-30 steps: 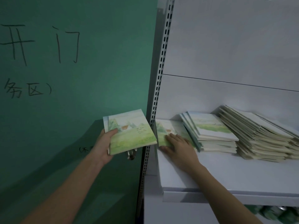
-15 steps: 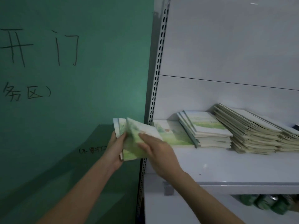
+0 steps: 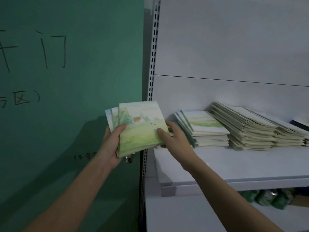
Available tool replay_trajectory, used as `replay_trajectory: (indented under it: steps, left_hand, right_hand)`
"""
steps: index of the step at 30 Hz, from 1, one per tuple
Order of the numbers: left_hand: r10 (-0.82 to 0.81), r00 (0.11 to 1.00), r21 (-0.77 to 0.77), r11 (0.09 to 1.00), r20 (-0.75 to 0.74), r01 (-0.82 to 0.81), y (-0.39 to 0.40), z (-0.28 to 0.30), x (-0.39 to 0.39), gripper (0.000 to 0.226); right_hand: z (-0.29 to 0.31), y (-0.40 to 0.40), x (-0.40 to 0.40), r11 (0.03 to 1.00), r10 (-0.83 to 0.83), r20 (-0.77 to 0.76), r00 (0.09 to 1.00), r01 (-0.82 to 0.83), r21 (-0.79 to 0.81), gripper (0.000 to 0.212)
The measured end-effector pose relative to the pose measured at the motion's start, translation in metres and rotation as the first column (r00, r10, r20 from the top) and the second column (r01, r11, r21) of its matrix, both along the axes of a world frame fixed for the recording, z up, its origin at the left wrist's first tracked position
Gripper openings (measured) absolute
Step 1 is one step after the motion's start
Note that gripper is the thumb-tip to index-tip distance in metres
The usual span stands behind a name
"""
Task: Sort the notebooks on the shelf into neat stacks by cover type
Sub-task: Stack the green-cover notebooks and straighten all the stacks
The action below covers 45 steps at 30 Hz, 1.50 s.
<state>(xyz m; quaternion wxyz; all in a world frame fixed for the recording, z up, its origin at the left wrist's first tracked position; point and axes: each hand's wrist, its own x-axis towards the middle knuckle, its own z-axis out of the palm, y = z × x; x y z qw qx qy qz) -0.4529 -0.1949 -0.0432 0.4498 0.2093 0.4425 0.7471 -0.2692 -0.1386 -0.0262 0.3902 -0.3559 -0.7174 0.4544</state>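
Observation:
My left hand [image 3: 111, 142] grips a small pile of notebooks [image 3: 138, 129] with a green meadow and orange-roofed house cover, held in the air left of the shelf upright. My right hand [image 3: 173, 136] holds the pile's right edge, thumb on the top cover. On the white shelf [image 3: 234, 166] lies a low stack of meadow-cover notebooks [image 3: 204, 129]. Beside it on the right is a taller, slanted stack of pale notebooks [image 3: 247, 129].
A green wall [image 3: 75, 81] with black handwriting fills the left. The perforated shelf upright [image 3: 153, 56] stands between wall and shelf. A dark-covered item [image 3: 301, 123] shows at the far right. Green packets [image 3: 267, 198] sit on the level below.
My right hand has taken a house-cover notebook off the shelf's left end and brought it onto the pile in my left hand. It now holds that pile's right edge.

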Motion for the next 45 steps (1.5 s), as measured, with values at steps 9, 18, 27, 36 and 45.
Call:
replay_trajectory:
  steps: [9,18,27,36,45]
  left_hand:
    - [-0.117,0.991,-0.122,0.987,-0.072,0.107,0.069,0.027,0.079,0.037]
    - [-0.136,0.915,-0.243,0.969,-0.379,0.043,0.162,0.033,0.154,0.037]
    - [-0.092,0.854,-0.348,0.931,-0.511,-0.107,0.187,0.010,0.195,0.021]
    - [-0.175,0.905,-0.357,0.934,-0.387,0.028,0.177,0.017,0.187,0.061]
    - [0.091,0.765,-0.255,0.912,-0.638,-0.322,0.102,-0.007,0.085,0.042]
  right_hand:
    - [0.026,0.060,0.077,0.981,-0.039,-0.161,0.986,0.007,-0.194,0.021]
    - [0.040,0.166,0.148,0.959,-0.267,0.392,0.881,0.204,0.195,0.017]
    - [0.007,0.203,0.156,0.968,-0.193,0.634,0.749,0.039,0.249,0.049]
    - [0.056,0.177,0.145,0.782,-0.385,0.591,0.709,-0.089,0.616,0.022]
    - [0.015,0.094,0.058,0.774,0.169,0.492,0.854,-0.424,0.470,0.035]
